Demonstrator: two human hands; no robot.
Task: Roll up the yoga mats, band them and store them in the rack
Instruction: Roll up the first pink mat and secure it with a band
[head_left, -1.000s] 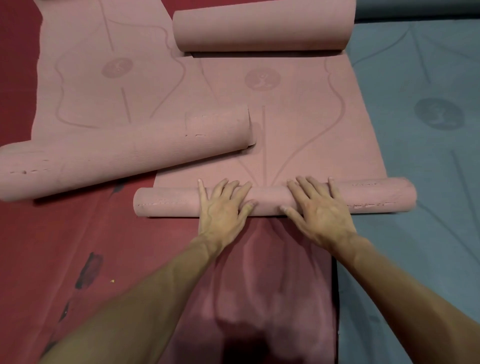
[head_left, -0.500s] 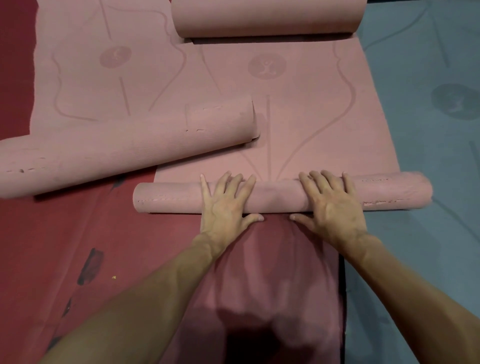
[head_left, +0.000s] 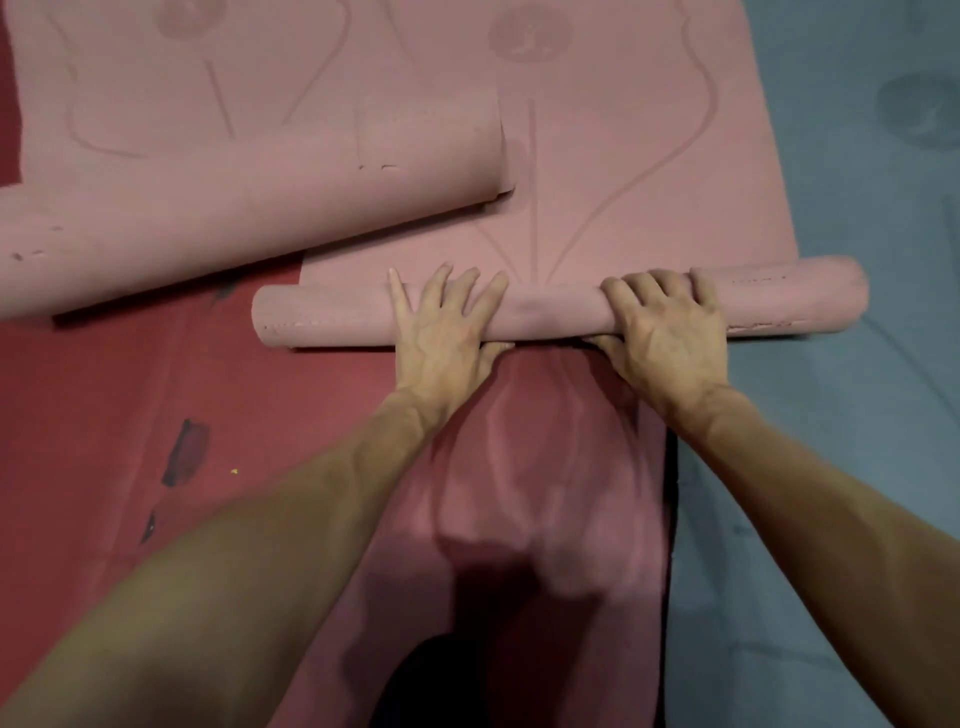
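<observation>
A pink yoga mat (head_left: 639, 156) lies flat ahead of me, and its near end is wound into a thin roll (head_left: 561, 309) that runs left to right. My left hand (head_left: 447, 338) presses on the roll left of its middle. Its fingers are spread straight over the top and the thumb lies along the near edge. My right hand (head_left: 670, 338) grips the roll right of its middle, with fingers curled over the top and the thumb tucked under the near side. No band or rack is in view.
A second pink mat (head_left: 234, 208), loosely rolled, lies slanted at the left with its end overlapping the flat mat. A blue mat (head_left: 857, 441) covers the floor at the right. Dark red matting (head_left: 130, 405) lies under my arms and to the left.
The roll has advanced a little up the mat and grown thicker. My right fingers have gone from lying flat to curling over it. The far pink roll has left the view.
</observation>
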